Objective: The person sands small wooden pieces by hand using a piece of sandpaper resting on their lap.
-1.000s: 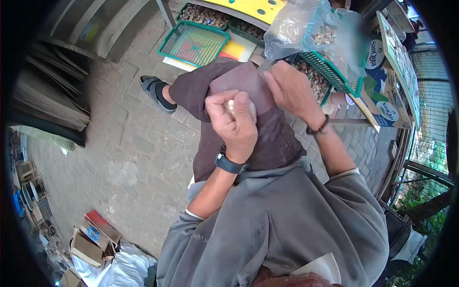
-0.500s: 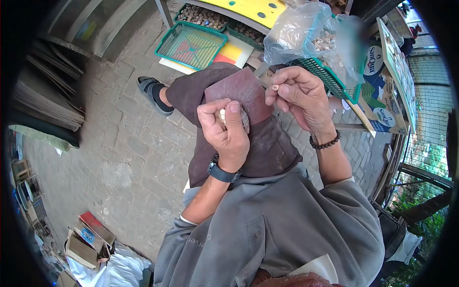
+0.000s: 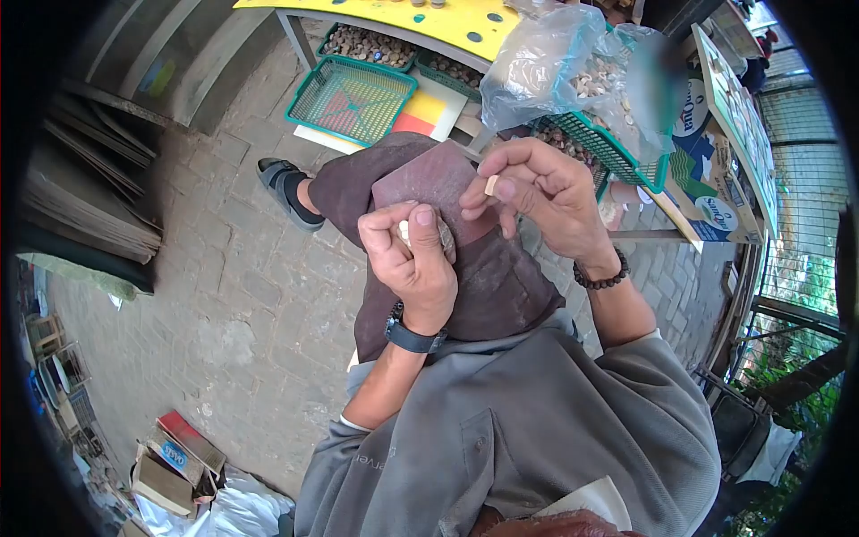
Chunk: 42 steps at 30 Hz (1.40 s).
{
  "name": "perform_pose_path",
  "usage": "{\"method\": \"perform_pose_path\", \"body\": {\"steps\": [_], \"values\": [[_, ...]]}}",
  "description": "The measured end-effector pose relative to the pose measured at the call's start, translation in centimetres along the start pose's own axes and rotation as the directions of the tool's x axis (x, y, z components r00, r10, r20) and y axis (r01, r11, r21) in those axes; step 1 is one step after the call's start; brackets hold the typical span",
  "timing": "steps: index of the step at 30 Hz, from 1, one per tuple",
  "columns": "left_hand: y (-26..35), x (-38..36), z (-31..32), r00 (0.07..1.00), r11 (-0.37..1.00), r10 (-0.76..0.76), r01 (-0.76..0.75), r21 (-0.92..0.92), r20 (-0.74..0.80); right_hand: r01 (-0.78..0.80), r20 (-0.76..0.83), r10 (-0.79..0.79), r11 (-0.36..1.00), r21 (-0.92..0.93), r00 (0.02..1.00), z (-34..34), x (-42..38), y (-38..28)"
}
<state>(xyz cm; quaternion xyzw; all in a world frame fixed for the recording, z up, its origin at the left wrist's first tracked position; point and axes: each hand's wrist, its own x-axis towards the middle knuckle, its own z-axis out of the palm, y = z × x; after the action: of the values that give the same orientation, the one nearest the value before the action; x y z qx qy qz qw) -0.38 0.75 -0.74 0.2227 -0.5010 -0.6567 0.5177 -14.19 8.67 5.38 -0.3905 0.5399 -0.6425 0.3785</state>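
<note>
My left hand is closed over the lap, its thumb on top of several small pale pieces that show between the fingers. What else lies inside that fist is hidden. To its right, my right hand pinches one small light-coloured piece, possibly wood, between thumb and forefinger, apart from the left hand. Beneath both, a stiff reddish-brown sheet, dusty and like sandpaper, rests on the dark trousers over my thigh.
A yellow-topped table stands ahead. Below it are an emptied-looking green basket and a basket of small round pieces. At right, a green basket and plastic bag hold more pieces. Cardboard boxes lie lower left.
My right hand has moved slightly left and down, and the piece in its pinch is turned so more of it shows. My left hand keeps its grip. The camera view has shifted slightly.
</note>
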Motion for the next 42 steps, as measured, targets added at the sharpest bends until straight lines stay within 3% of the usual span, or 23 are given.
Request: {"method": "perform_pose_path", "body": {"steps": [3, 5, 6, 8, 11, 14, 16, 23, 26, 28, 29, 31, 32, 37, 39, 41, 42], "values": [[-0.4, 0.0, -0.2, 0.999, 0.997, 0.049, -0.049, 0.053, 0.0, 0.036, -0.021, -0.037, 0.998, -0.054, 0.999, 0.3, -0.1, 0.1], [-1.9, 0.1, -0.9, 0.982, 0.949, 0.187, -0.176, 0.261, -0.019, 0.113, 0.004, -0.115, 0.971, -0.211, 0.993, 0.1, -0.1, 0.3], [-1.9, 0.2, -0.8, 0.983, 0.954, 0.186, -0.18, 0.241, 0.0, 0.119, -0.016, -0.126, 0.966, -0.228, 0.992, 0.0, 0.1, 0.2], [-1.4, -0.2, -0.6, 0.996, 0.987, 0.077, -0.07, 0.142, -0.045, 0.325, 0.109, -0.324, 0.745, -0.583, 0.94, -0.2, 0.8, 0.0], [-1.1, -0.1, -0.4, 0.995, 0.982, 0.08, -0.069, 0.178, -0.059, 0.402, 0.148, -0.41, 0.649, -0.646, 0.9, 0.1, 1.1, 1.3], [-0.1, -0.1, 0.1, 0.999, 0.995, 0.023, -0.019, 0.097, -0.047, 0.46, 0.224, -0.444, 0.545, -0.701, 0.867, 0.8, 0.9, 1.7], [-0.1, -0.1, 0.4, 0.998, 0.997, 0.042, -0.038, 0.072, -0.052, 0.42, 0.315, -0.309, 0.382, -0.823, 0.898, 0.8, 0.7, 1.5], [0.0, 0.0, 1.1, 0.997, 0.994, 0.077, -0.077, 0.079, -0.001, 0.385, 0.241, -0.364, 0.404, -0.829, 0.9, -0.4, 1.3, 3.2], [0.2, -0.2, 1.2, 0.999, 0.996, 0.039, -0.037, 0.079, -0.029, 0.346, 0.218, -0.396, 0.287, -0.893, 0.892, -1.7, 1.7, 4.5], [0.0, -0.1, 0.9, 0.998, 0.997, 0.053, -0.052, 0.054, -0.02, 0.151, -0.024, -0.384, 0.419, -0.895, 0.923, -3.1, 2.5, 5.3], [-0.2, 0.0, 1.0, 0.998, 0.997, 0.052, -0.05, 0.056, -0.025, 0.153, -0.02, -0.38, 0.42, -0.894, 0.925, -3.0, 2.4, 6.0], [0.1, -0.3, 0.9, 0.999, 0.994, 0.018, -0.013, 0.104, -0.048, 0.529, 0.233, -0.622, 0.345, -0.775, 0.748, 0.2, 0.9, 3.9], [-0.4, -0.2, 0.6, 0.999, 0.997, 0.038, -0.036, 0.063, -0.03, 0.482, 0.296, -0.453, 0.381, -0.789, 0.841, 1.3, 0.0, 3.0], [0.3, 0.0, 1.2, 1.0, 1.0, 0.004, -0.004, 0.028, -0.022, 0.442, 0.235, -0.454, 0.429, -0.788, 0.859, 1.2, 0.6, 4.3], [0.6, 0.1, 1.2, 0.999, 0.999, -0.034, 0.034, 0.008, 0.025, 0.386, 0.082, -0.52, 0.509, -0.769, 0.85, 1.0, 0.6, 5.1], [1.7, 0.2, 1.3, 0.997, 0.996, -0.082, 0.082, 0.032, -0.013, 0.398, 0.085, -0.56, 0.465, -0.791, 0.824, 1.8, 0.2, 5.2], [2.4, 0.4, 1.1, 0.984, 0.984, -0.171, 0.169, -0.057, -0.04, 0.407, 0.086, -0.601, 0.422, -0.81, 0.795, 2.2, 0.0, 5.1]]}}
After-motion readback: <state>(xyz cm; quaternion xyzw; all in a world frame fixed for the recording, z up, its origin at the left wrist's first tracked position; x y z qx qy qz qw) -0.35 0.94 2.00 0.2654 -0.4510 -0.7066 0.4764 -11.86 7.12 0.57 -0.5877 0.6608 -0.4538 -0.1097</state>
